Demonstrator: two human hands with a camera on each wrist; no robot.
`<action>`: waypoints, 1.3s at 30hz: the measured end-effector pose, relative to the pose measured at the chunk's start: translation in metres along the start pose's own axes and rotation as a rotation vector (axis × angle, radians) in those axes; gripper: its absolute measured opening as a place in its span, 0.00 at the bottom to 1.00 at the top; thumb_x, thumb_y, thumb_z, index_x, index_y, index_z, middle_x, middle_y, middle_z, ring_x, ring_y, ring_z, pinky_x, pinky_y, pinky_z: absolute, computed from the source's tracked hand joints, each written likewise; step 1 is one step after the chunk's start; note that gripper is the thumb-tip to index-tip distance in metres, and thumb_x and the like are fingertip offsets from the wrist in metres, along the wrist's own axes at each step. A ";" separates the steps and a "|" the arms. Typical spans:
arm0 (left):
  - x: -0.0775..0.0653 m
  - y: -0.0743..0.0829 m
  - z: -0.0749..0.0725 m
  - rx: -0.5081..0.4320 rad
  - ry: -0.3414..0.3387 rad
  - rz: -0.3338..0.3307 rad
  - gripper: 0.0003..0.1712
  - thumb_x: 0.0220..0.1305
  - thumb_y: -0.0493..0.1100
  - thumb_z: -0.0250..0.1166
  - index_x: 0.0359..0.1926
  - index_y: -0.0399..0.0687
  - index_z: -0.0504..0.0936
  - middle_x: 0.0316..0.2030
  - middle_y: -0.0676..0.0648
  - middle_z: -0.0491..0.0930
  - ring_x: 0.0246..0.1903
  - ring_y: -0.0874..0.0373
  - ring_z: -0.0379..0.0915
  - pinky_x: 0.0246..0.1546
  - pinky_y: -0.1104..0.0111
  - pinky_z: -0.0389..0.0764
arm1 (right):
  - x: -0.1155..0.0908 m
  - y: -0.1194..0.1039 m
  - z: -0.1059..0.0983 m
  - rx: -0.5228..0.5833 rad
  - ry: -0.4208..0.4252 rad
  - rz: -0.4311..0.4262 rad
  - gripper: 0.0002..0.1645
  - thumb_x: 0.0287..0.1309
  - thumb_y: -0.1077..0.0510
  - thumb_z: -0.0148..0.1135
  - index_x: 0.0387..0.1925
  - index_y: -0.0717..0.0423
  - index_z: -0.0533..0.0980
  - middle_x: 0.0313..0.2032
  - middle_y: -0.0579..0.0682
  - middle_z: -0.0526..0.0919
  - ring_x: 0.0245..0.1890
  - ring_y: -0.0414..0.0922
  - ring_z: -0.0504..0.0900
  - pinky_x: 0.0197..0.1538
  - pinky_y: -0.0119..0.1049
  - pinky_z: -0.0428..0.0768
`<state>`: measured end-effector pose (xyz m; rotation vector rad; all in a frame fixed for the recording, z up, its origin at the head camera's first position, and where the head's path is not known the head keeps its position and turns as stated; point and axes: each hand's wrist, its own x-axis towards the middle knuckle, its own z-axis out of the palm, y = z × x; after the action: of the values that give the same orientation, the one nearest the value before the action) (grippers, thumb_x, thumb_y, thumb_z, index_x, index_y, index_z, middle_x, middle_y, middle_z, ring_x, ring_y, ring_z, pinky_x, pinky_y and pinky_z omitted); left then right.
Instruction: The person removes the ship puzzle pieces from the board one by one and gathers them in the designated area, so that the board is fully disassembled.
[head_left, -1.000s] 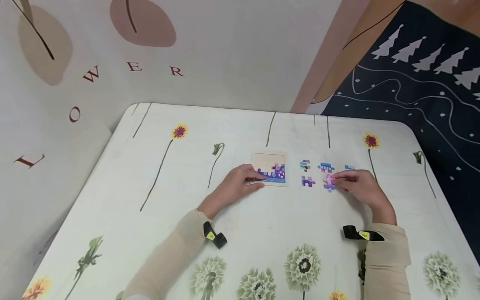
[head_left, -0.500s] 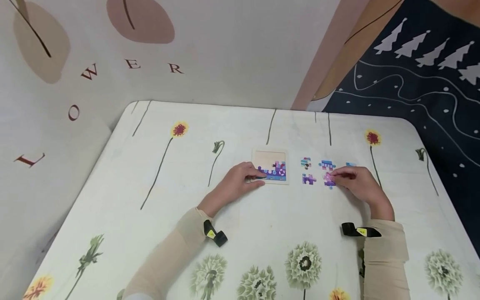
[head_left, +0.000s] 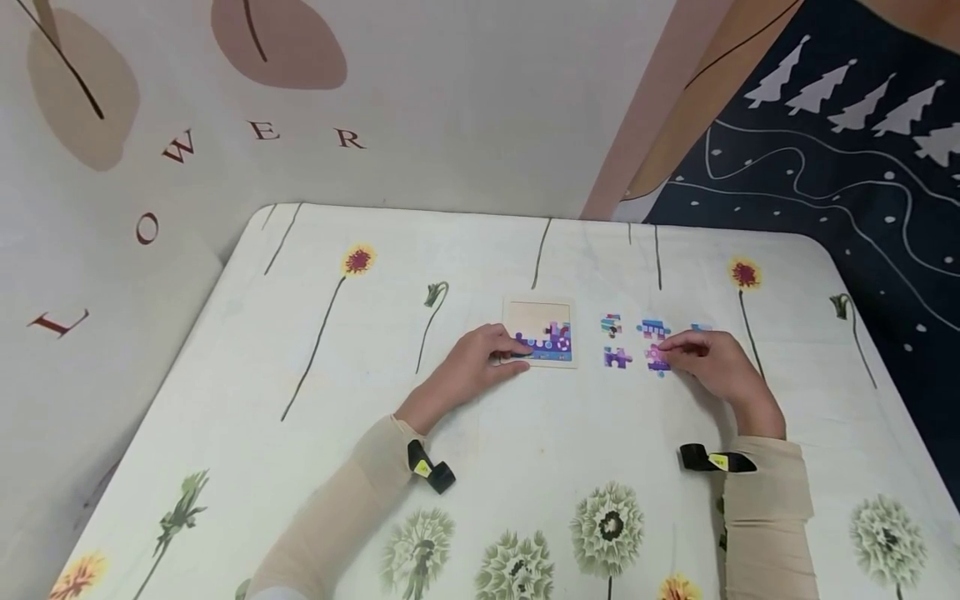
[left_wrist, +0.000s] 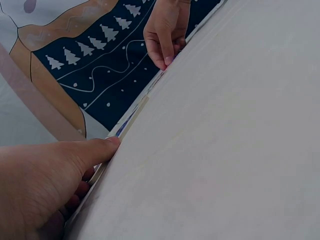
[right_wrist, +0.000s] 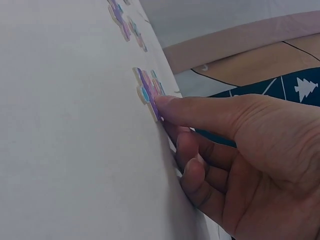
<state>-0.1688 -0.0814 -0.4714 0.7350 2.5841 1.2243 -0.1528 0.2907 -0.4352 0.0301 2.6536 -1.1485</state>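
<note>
My left hand (head_left: 480,360) holds the lower left corner of a small square wooden puzzle tray (head_left: 540,297). Its thumb (left_wrist: 102,149) lies along the tray's near edge (left_wrist: 135,117), with fingers over the left side. Purple and blue pieces (head_left: 551,354) fill the tray's lower part; bare wood shows above. On the right, my right hand (head_left: 708,358) pinches a pink-purple jigsaw piece (head_left: 656,358) by its right side. In the right wrist view the thumb (right_wrist: 175,107) overlaps this piece (right_wrist: 146,90), and the index fingertip is hidden behind it.
Between tray and right hand lie a purple piece (head_left: 617,358) and a multicoloured piece (head_left: 611,325). A blue piece (head_left: 652,327) sits just behind the pinched one, and another blue piece (head_left: 701,327) is partly covered by the right hand. A wall meets the flower-print table's (head_left: 540,450) far edge.
The right hand and forearm have shifted very slightly left, fingers still at the pink-purple piece. The left hand stays on the tray. The head view has tilted a little.
</note>
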 end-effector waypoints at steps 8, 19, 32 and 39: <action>-0.002 -0.001 0.002 -0.001 -0.023 -0.004 0.14 0.68 0.46 0.72 0.53 0.51 0.90 0.34 0.54 0.76 0.34 0.58 0.67 0.37 0.67 0.72 | -0.002 -0.011 0.012 -0.034 0.117 -0.042 0.11 0.67 0.61 0.69 0.48 0.63 0.83 0.40 0.58 0.83 0.36 0.49 0.74 0.33 0.32 0.74; -0.003 -0.003 0.006 0.000 -0.014 -0.015 0.14 0.67 0.46 0.73 0.52 0.52 0.91 0.35 0.54 0.77 0.35 0.58 0.68 0.38 0.67 0.73 | 0.032 -0.076 0.065 0.234 -0.088 -0.149 0.12 0.71 0.60 0.64 0.51 0.63 0.82 0.33 0.61 0.83 0.25 0.47 0.81 0.33 0.37 0.79; -0.001 0.000 0.003 0.026 0.018 0.033 0.13 0.67 0.45 0.73 0.51 0.51 0.91 0.35 0.54 0.78 0.34 0.59 0.68 0.37 0.66 0.73 | 0.046 -0.095 0.092 0.105 -0.171 -0.144 0.22 0.59 0.68 0.73 0.55 0.61 0.81 0.39 0.55 0.81 0.37 0.49 0.77 0.42 0.38 0.77; 0.001 0.001 0.000 0.035 0.008 0.021 0.14 0.68 0.47 0.73 0.52 0.51 0.91 0.35 0.54 0.78 0.34 0.58 0.68 0.36 0.65 0.72 | 0.048 -0.098 0.090 0.082 -0.161 -0.095 0.29 0.59 0.65 0.75 0.62 0.63 0.79 0.41 0.56 0.81 0.39 0.49 0.76 0.44 0.38 0.77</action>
<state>-0.1691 -0.0803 -0.4705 0.7666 2.6172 1.1935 -0.1912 0.1549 -0.4356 -0.1687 2.4896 -1.2334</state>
